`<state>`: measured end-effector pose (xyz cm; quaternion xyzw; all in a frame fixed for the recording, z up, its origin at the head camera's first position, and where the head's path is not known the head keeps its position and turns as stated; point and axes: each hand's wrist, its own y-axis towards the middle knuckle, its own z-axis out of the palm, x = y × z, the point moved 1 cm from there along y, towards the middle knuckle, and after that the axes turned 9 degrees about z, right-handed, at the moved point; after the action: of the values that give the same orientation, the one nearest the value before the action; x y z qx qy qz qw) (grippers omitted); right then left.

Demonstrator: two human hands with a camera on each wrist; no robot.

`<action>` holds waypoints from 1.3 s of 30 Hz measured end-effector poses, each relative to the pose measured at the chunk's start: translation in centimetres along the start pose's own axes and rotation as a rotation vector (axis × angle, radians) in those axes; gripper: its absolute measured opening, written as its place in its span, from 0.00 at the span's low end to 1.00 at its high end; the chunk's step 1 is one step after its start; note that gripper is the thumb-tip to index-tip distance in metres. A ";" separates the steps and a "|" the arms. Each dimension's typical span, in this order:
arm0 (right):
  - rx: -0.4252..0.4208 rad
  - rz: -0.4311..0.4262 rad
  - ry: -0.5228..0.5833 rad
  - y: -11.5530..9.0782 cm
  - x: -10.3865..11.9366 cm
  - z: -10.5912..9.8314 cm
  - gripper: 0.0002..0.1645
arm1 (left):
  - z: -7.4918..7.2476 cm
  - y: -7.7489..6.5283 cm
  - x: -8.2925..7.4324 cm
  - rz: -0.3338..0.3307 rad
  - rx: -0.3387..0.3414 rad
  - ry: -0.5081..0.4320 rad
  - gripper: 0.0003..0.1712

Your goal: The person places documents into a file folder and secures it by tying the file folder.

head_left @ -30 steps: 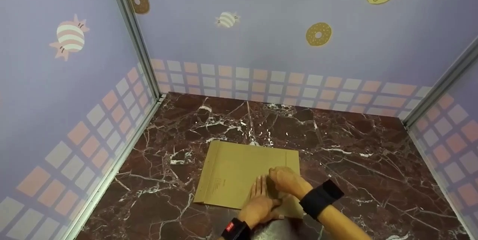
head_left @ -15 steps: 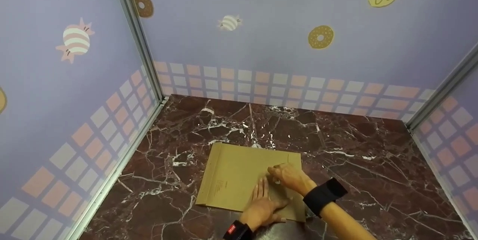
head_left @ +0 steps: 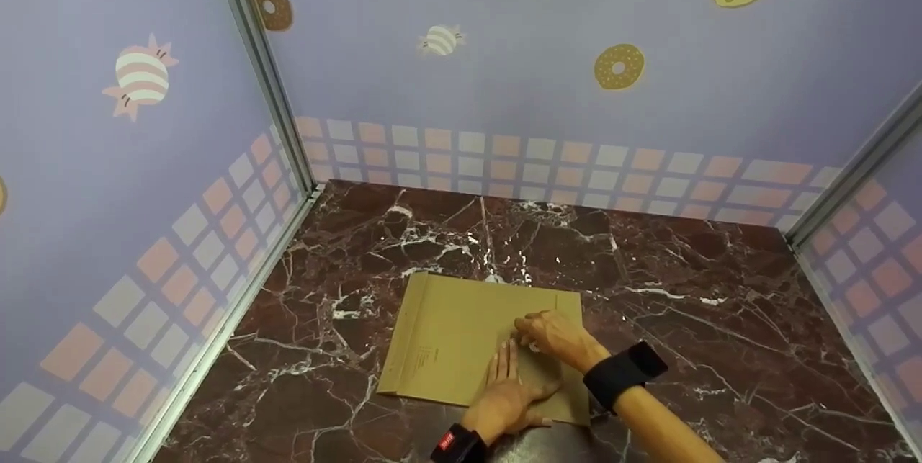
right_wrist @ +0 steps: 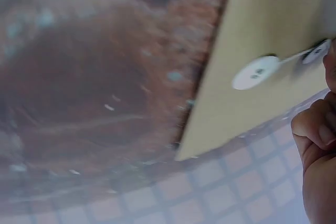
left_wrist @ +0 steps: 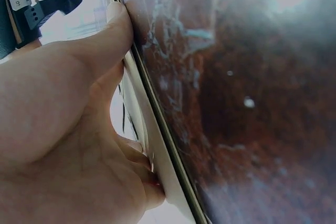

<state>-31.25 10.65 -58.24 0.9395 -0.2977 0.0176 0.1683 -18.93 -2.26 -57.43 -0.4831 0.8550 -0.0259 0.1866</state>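
Note:
A brown kraft document envelope (head_left: 461, 312) lies flat on the marbled surface. In the right wrist view, two white disc buttons (right_wrist: 255, 73) sit on it, with a thin string (right_wrist: 292, 56) stretched between them. My left hand (head_left: 504, 402) presses on the envelope near its close edge, fingers extended and thumb spread. Seen from the left wrist, that thumb lies along the envelope's edge. My right hand (head_left: 558, 337) is over the envelope's right half, its fingers curled in a pinch at the string beside the buttons. The fingers hide the string's loose end.
Dark red marbled surface (head_left: 691, 348) with white veins surrounds the envelope. Purple walls (head_left: 504, 74) with printed sweets and a checked border stand at the back and both sides. Grey metal posts (head_left: 263, 67) mark the corners. Black bands (head_left: 625, 376) circle both wrists.
My right hand has turned and shifted slightly above the buttons, and a white button now shows below its fingers. The left hand keeps pressing in nearly the same place; the envelope lies still.

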 end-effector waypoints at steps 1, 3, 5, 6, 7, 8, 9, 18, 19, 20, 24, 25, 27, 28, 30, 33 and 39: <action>-0.003 0.035 0.024 0.0 -0.2 0.0 0.13 | -0.1 0.0 0.0 -0.001 -0.006 0.008 0.37; -0.005 0.110 0.073 -0.2 -0.7 0.1 0.10 | -0.2 -0.1 -0.1 0.002 -0.017 0.022 0.38; -0.018 0.180 0.107 -0.5 -1.1 0.1 0.07 | -0.3 -0.1 -0.2 0.008 -0.026 0.027 0.40; -0.027 0.211 0.116 -0.7 -1.3 0.1 0.06 | -0.3 -0.1 -0.2 0.013 -0.030 0.029 0.40; -0.038 0.235 0.125 -0.8 -1.4 0.0 0.07 | -0.4 -0.1 -0.3 0.016 -0.032 0.028 0.40; -0.048 0.257 0.133 -1.0 -1.5 0.0 0.07 | -0.4 -0.1 -0.3 0.017 -0.034 0.028 0.40; -0.059 0.276 0.131 -1.2 -1.6 -0.1 0.08 | -0.4 0.0 -0.2 0.017 -0.034 0.026 0.40; 0.003 0.531 0.085 -3.0 -1.2 -1.0 0.10 | 0.0 0.0 0.0 0.004 -0.032 -0.010 0.39; 0.013 0.558 0.094 -3.1 -1.1 -1.1 0.10 | 0.0 0.0 0.1 0.006 -0.036 -0.013 0.39; 0.020 0.579 0.105 -3.2 -1.0 -1.3 0.10 | 0.0 0.0 0.1 0.005 -0.038 -0.010 0.39; 0.023 0.616 0.121 -3.5 -0.9 -1.7 0.11 | -0.2 -0.1 0.3 -0.008 -0.041 -0.009 0.39; 0.023 0.616 0.120 -3.6 -0.9 -1.8 0.11 | -0.2 -0.2 0.3 -0.012 -0.038 -0.007 0.39; 0.020 0.605 0.107 -3.7 -0.9 -1.7 0.11 | -0.2 -0.2 0.4 -0.016 -0.033 -0.010 0.39; 0.021 0.597 0.095 -3.8 -0.9 -1.7 0.10 | -0.1 -0.1 0.4 -0.015 -0.034 -0.012 0.39; 0.029 0.578 0.071 -4.0 -0.7 -1.6 0.10 | 0.0 -0.1 0.3 -0.012 -0.035 -0.021 0.39; 0.073 0.554 0.045 -4.1 0.0 -1.9 0.10 | 0.0 -0.1 0.2 -0.013 -0.027 -0.032 0.39; 0.271 0.457 0.099 -3.5 2.5 -3.0 0.05 | 0.0 -0.1 0.0 -0.034 -0.007 -0.011 0.37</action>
<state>-26.98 12.90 -56.14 0.8600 -0.4884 0.1406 0.0470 -18.86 -2.33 -57.37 -0.4985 0.8457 -0.0236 0.1893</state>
